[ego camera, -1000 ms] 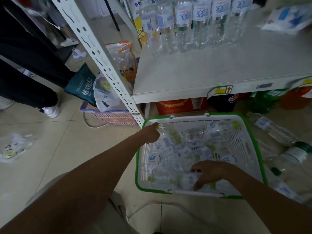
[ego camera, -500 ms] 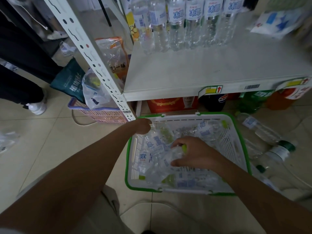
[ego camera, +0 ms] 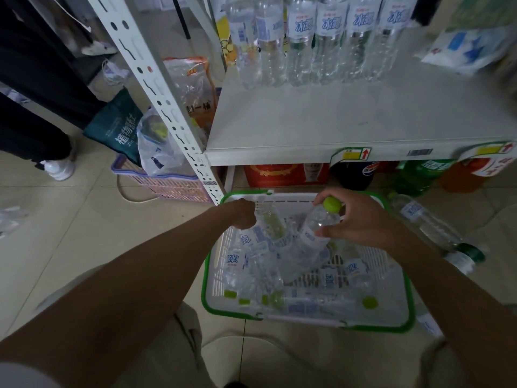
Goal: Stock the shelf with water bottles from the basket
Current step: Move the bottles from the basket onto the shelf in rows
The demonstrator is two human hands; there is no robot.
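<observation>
A white basket with a green rim (ego camera: 407, 309) stands on the floor below the shelf (ego camera: 335, 121) and holds several clear water bottles with green caps. My right hand (ego camera: 361, 219) grips one water bottle (ego camera: 316, 228) near its neck, tilted, its green cap pointing up and its base still among the others. My left hand (ego camera: 243, 214) is closed on the basket's far left rim. A row of upright water bottles (ego camera: 321, 40) stands at the back of the shelf.
A white perforated shelf post (ego camera: 156, 88) rises left of the basket. A pink basket with bags (ego camera: 165, 180) sits behind it. Bottles lie on the floor at right (ego camera: 430, 228). A person's dark trouser legs and a white shoe (ego camera: 58, 166) are at far left.
My right hand took hold of a bottle at the basket's near side and has raised it toward the far rim, neck up. My left hand has stayed on the rim.
</observation>
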